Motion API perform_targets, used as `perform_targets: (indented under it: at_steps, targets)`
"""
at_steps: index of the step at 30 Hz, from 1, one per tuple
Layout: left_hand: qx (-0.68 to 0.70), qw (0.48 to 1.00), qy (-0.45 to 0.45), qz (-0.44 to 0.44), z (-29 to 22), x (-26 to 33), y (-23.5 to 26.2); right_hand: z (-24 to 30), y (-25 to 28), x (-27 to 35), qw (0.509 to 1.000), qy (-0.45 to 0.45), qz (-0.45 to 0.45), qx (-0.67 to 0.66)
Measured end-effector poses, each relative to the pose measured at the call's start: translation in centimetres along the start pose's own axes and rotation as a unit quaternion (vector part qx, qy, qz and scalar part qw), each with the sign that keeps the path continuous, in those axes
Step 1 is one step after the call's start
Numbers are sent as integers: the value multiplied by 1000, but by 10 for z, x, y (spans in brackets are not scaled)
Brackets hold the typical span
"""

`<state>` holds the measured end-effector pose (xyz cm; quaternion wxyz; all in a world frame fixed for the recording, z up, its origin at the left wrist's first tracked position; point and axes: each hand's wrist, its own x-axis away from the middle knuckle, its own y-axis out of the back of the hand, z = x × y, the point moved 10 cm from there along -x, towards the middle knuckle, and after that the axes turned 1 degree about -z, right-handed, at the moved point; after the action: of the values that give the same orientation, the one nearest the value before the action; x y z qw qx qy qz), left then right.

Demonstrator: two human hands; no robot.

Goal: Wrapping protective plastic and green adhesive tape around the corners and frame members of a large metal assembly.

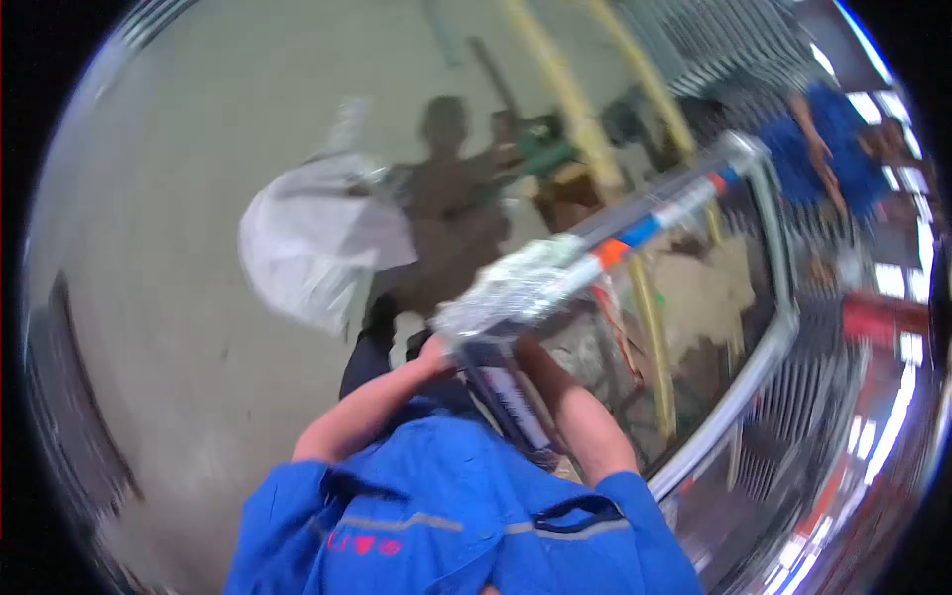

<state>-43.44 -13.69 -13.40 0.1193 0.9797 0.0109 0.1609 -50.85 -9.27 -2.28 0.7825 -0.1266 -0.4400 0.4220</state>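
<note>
A large metal frame (664,212) stretches from in front of my body to the upper right. Printed film with orange and blue bands covers its upper bar. Crumpled clear plastic wrap (516,288) is bunched around the near corner. My left hand (436,354) grips the frame at that wrapped corner, its fingers mostly hidden by plastic. On the other side of the short bar, my right hand (528,349) holds the frame from beneath, its fingers largely out of sight. Motion smears the details.
White sheeting (322,238) lies on the grey floor at the left. Yellow rails (570,89) run beyond the frame, near flattened cardboard (704,297). Someone in blue (823,149) is at the far right, near stacked ribbed metal pieces (729,40). A dark bar (84,387) lies far left.
</note>
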Motion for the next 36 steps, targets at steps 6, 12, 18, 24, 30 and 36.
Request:
perform_targets:
  at_steps: [6, 12, 18, 24, 30, 36]
  targets:
    - [114, 984, -100, 94, -47, -14, -19, 0, 81, 11, 866, 54, -105, 486]
    - [187, 958, 214, 40, -39, 57, 68, 12, 86, 73, 996, 32, -87, -3]
    - [-74, 967, -30, -242, -196, 86, 174, 6, 73, 66, 995, 58, -75, -10]
    - [-357, 892, -277, -4, -358, 46, 61, 39, 37, 98, 980, 60, -170, 82]
    - [-396, 863, -307, 65, -354, 27, 6, 69, 15, 134, 980, 129, -134, 73]
    - [-289, 927, -223, 86, -337, 19, 15, 68, 19, 128, 978, 94, -176, 60]
